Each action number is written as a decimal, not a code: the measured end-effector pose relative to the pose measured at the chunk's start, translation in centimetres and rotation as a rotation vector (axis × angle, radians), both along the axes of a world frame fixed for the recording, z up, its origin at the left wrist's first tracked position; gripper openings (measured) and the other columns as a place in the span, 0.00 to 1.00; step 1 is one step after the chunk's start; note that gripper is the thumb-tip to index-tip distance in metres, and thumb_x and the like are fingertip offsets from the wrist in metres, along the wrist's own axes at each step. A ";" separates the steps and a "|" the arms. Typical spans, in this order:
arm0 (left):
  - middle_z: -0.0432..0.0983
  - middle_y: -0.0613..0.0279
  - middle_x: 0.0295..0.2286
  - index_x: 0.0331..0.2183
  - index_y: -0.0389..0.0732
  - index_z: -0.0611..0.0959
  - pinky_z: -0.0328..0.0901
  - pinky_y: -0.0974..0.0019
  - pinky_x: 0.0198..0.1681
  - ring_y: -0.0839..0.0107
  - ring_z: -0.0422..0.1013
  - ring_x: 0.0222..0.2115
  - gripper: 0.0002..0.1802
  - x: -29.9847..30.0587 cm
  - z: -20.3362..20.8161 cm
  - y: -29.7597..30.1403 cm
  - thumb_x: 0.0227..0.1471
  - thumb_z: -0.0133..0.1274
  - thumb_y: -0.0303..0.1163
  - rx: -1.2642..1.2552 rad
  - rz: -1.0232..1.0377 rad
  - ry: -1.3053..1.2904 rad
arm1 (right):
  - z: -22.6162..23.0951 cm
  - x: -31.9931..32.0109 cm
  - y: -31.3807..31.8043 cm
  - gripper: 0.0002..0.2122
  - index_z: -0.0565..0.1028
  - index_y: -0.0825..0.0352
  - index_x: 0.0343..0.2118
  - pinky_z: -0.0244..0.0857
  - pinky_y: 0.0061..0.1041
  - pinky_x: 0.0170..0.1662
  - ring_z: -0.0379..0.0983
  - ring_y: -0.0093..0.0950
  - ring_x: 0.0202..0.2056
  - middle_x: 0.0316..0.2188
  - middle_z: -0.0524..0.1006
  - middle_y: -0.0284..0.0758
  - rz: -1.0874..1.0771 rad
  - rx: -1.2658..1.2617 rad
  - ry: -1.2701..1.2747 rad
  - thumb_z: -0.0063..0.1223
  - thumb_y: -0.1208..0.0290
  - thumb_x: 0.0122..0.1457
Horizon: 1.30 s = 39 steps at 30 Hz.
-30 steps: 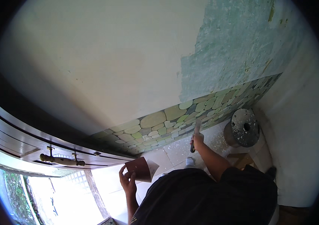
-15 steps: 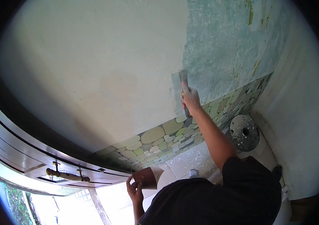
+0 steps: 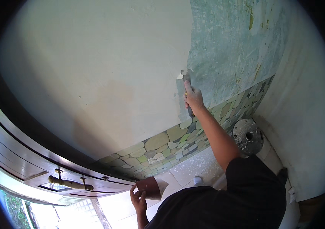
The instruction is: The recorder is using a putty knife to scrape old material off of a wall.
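My right hand (image 3: 193, 100) is wrapped round the dark handle of a scraper (image 3: 187, 78), thumb pointing up along it. The blade rests on the wall at the border where off-white paint (image 3: 132, 57) meets a bare blue-green patch (image 3: 227, 53). Beside the blade a white paint flake (image 3: 180, 75) curls away from the surface. Low on the left, my left hand (image 3: 138, 200) pinches a curled reddish-brown sheet (image 3: 149, 188) that looks like sandpaper, paler on its back.
A band of green and grey stone tiles (image 3: 158, 140) runs below the painted wall. A speckled round grey stool or drum (image 3: 248, 136) stands in the right corner. To the left is a dark wooden door (image 3: 21, 160) with a handle (image 3: 70, 184). White debris dots the tiled floor (image 3: 193, 168).
A white flake has come up at the scraper blade, which was blurred by motion before. My right hand stays in nearly the same spot, and my left hand still holds the sheet.
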<state>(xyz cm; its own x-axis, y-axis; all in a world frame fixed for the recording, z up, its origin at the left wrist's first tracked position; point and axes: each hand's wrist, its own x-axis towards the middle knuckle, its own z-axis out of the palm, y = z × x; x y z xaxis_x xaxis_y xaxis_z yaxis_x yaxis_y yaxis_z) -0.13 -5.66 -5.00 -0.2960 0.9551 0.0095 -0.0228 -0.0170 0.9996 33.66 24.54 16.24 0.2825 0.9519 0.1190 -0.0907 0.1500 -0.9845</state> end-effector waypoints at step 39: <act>0.77 0.58 0.26 0.52 0.38 0.62 0.63 0.73 0.38 0.76 0.71 0.30 0.30 -1.9 -0.5 0.0 0.46 0.51 0.17 0.047 0.030 -0.084 | 10.5 -0.1 0.4 0.27 0.62 0.62 0.16 0.52 0.24 0.12 0.56 0.22 0.08 0.09 0.59 0.27 -0.053 0.145 0.005 0.47 0.40 0.54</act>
